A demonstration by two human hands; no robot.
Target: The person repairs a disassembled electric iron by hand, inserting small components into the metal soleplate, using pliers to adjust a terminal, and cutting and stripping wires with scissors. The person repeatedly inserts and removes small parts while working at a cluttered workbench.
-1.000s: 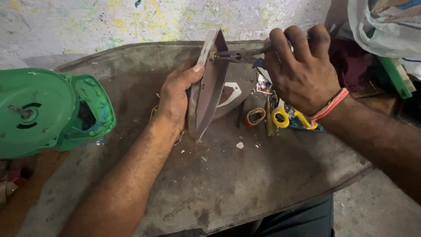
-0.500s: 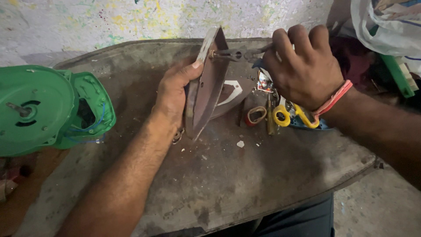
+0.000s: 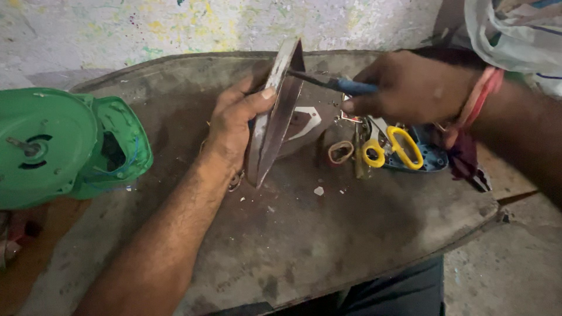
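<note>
Since the earlier frame, right hand (image 3: pixel 410 88) swung sideways, gripping the screwdriver (image 3: pixel 328 82) so its tip meets the metal plate (image 3: pixel 275 117). Left hand (image 3: pixel 237 123) clamps this plate upright at frame center, steadying it on the table (image 3: pixel 328 246).

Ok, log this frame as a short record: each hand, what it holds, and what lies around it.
left hand: grips a flat pointed metal plate, stood on edge on the worn board
right hand: holds a blue-handled screwdriver, tip against the plate
beside right hand: yellow-handled scissors
far left: green motor housing
right wrist: red band
</note>
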